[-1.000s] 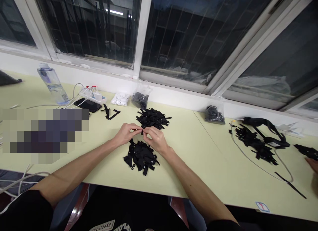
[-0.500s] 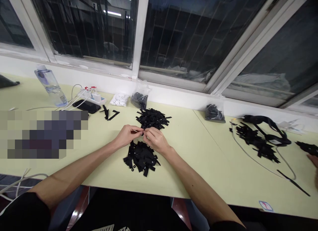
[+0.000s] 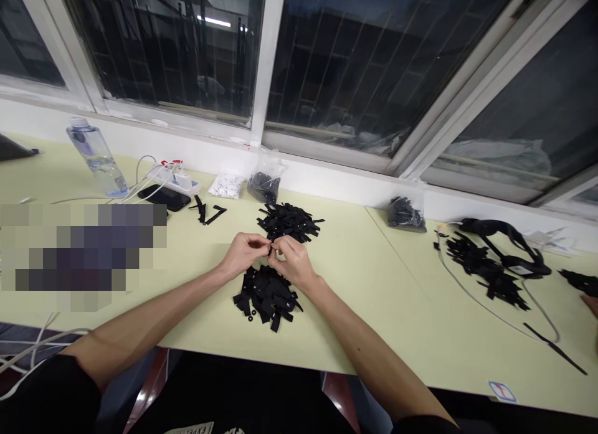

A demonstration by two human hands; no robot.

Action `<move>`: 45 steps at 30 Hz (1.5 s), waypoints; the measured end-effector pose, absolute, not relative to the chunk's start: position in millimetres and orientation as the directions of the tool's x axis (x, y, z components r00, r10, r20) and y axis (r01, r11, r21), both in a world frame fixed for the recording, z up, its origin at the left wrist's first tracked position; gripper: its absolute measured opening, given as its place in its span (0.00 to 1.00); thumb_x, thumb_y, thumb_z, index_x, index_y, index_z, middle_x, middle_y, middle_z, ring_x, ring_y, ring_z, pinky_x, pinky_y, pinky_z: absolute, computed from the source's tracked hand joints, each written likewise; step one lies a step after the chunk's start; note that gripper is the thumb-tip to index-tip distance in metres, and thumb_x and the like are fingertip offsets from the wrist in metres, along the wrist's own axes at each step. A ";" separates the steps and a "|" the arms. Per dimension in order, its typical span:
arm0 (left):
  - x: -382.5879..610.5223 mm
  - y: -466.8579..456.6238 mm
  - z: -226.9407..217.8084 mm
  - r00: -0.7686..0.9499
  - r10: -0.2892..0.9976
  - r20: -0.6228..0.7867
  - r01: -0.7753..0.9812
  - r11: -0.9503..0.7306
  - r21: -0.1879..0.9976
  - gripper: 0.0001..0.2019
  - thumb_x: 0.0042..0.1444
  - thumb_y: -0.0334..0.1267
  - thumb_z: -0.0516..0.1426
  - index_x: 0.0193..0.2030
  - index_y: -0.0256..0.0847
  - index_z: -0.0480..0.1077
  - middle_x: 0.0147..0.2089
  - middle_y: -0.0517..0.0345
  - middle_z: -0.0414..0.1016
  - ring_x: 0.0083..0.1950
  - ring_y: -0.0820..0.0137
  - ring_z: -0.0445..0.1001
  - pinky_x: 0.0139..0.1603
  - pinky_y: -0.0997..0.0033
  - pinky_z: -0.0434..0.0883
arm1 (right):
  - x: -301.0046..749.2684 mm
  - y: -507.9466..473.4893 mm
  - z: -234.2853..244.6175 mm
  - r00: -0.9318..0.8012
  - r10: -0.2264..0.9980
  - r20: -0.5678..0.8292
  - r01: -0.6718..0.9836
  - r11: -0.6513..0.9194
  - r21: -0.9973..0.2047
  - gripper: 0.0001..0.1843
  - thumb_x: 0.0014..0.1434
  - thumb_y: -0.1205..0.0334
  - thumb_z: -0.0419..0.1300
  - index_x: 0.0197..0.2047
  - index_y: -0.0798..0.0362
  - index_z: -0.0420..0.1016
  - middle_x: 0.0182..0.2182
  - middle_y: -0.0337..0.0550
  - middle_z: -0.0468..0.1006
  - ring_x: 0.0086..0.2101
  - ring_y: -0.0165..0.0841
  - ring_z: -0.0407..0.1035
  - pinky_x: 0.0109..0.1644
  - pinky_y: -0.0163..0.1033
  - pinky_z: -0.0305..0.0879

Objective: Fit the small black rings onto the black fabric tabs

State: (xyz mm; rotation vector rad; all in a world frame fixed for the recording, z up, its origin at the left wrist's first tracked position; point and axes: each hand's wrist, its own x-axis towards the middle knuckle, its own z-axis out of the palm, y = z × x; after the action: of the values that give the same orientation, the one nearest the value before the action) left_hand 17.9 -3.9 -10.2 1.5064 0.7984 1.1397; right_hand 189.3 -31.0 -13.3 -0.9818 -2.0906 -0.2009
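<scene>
My left hand [image 3: 246, 252] and my right hand [image 3: 293, 259] meet in the middle, fingertips pinched together on a small black piece [image 3: 270, 250]. Fingers cover most of it, so its shape is hard to make out. Just below the hands lies a pile of short black fabric strips [image 3: 268, 300], some with small white marks. Two small black rings [image 3: 251, 318] rest at that pile's lower left edge. Beyond my fingertips spreads a second heap of black strips [image 3: 289, 221].
Along the wall stand a water bottle [image 3: 98, 160], a power strip [image 3: 175, 180], a phone [image 3: 164, 198], a white packet [image 3: 226, 186] and two clear bags of black parts [image 3: 264, 186], [image 3: 405, 213]. Further right are a black headband [image 3: 504, 244], more strips [image 3: 488, 275] and another person's hand [image 3: 591, 304].
Both hands stay together over the piles, the right fingers shifting slightly around the small black piece. The whole view has moved a little.
</scene>
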 end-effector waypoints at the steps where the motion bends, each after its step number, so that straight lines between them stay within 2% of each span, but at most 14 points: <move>1: 18.5 -4.2 -10.2 0.324 0.912 0.253 -0.076 -0.241 0.967 0.08 0.48 0.34 0.62 0.35 0.34 0.80 0.31 0.55 0.80 0.31 0.70 0.77 0.35 0.72 0.75 | 188.8 -31.5 -12.5 -0.368 0.583 0.724 0.704 0.683 -0.193 0.06 0.58 0.71 0.53 0.34 0.50 0.66 0.32 0.45 0.73 0.33 0.35 0.66 0.38 0.41 0.66; 7: 17.1 -4.6 -6.1 0.333 0.912 0.240 -0.082 -0.226 0.971 0.07 0.49 0.35 0.62 0.34 0.34 0.80 0.30 0.55 0.79 0.29 0.71 0.75 0.32 0.73 0.73 | 188.3 -32.9 -6.5 -0.362 0.618 0.698 0.665 0.696 -0.271 0.06 0.59 0.70 0.54 0.32 0.50 0.66 0.31 0.43 0.73 0.30 0.33 0.66 0.35 0.40 0.65; 12: 14.1 -2.5 -2.9 0.364 0.902 0.232 -0.127 -0.198 0.972 0.10 0.50 0.39 0.64 0.35 0.34 0.80 0.30 0.53 0.79 0.29 0.73 0.73 0.33 0.74 0.71 | 189.1 -32.6 -3.0 -0.359 0.611 0.706 0.657 0.703 -0.274 0.06 0.62 0.68 0.54 0.37 0.50 0.70 0.32 0.44 0.76 0.32 0.33 0.70 0.36 0.40 0.69; 18: 15.7 -2.6 -3.3 0.371 0.905 0.206 -0.189 -0.144 0.971 0.12 0.51 0.43 0.64 0.35 0.35 0.80 0.31 0.55 0.79 0.32 0.72 0.74 0.38 0.73 0.73 | 190.2 -33.5 -2.6 -0.378 0.534 0.756 0.718 0.684 -0.125 0.09 0.64 0.70 0.54 0.47 0.53 0.72 0.36 0.45 0.79 0.35 0.33 0.74 0.41 0.38 0.73; 22: 16.2 -1.5 -6.1 0.348 0.916 0.197 -0.212 -0.128 0.969 0.11 0.50 0.42 0.65 0.35 0.35 0.80 0.32 0.55 0.79 0.33 0.71 0.75 0.40 0.71 0.74 | 192.0 -31.6 -6.5 -0.445 0.507 0.738 0.752 0.659 0.002 0.12 0.65 0.70 0.54 0.52 0.55 0.70 0.42 0.49 0.80 0.41 0.35 0.76 0.47 0.40 0.74; 27: 16.8 0.2 -11.1 0.347 0.923 0.167 -0.237 -0.086 0.968 0.14 0.49 0.42 0.66 0.41 0.36 0.81 0.40 0.51 0.82 0.40 0.66 0.77 0.48 0.66 0.74 | 197.1 -28.0 -11.8 -0.535 0.472 0.700 0.755 0.638 0.148 0.13 0.66 0.69 0.54 0.54 0.58 0.69 0.42 0.52 0.80 0.42 0.37 0.76 0.47 0.42 0.76; 30: 18.8 -1.2 -13.3 0.335 0.930 0.150 -0.233 -0.072 0.970 0.14 0.49 0.42 0.66 0.41 0.36 0.81 0.41 0.50 0.82 0.40 0.65 0.78 0.49 0.65 0.73 | 200.2 -26.5 -14.8 -0.564 0.436 0.702 0.744 0.637 0.202 0.13 0.66 0.70 0.54 0.53 0.58 0.69 0.41 0.52 0.80 0.41 0.36 0.76 0.46 0.41 0.76; 38: 23.4 -7.9 -16.3 0.279 0.952 0.124 -0.287 -0.041 0.957 0.14 0.49 0.42 0.66 0.39 0.35 0.81 0.39 0.51 0.82 0.40 0.67 0.78 0.50 0.65 0.73 | 199.7 -24.6 -17.1 -0.584 0.386 0.714 0.730 0.634 0.255 0.13 0.65 0.71 0.55 0.53 0.58 0.68 0.39 0.49 0.80 0.40 0.34 0.77 0.42 0.39 0.75; 45: 17.9 -6.8 -15.3 0.267 0.958 0.103 -0.267 -0.029 0.963 0.14 0.49 0.41 0.66 0.40 0.35 0.81 0.38 0.51 0.82 0.39 0.68 0.77 0.48 0.67 0.73 | 194.1 -21.8 -15.2 -0.553 0.380 0.741 0.740 0.633 0.228 0.09 0.66 0.70 0.55 0.49 0.57 0.69 0.37 0.47 0.80 0.35 0.32 0.76 0.38 0.38 0.74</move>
State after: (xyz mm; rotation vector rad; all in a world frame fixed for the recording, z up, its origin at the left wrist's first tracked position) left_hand 17.9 -6.8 -15.3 1.1812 0.7795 1.1606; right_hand 194.1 -21.8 -15.2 -0.8703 -2.1901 -0.7009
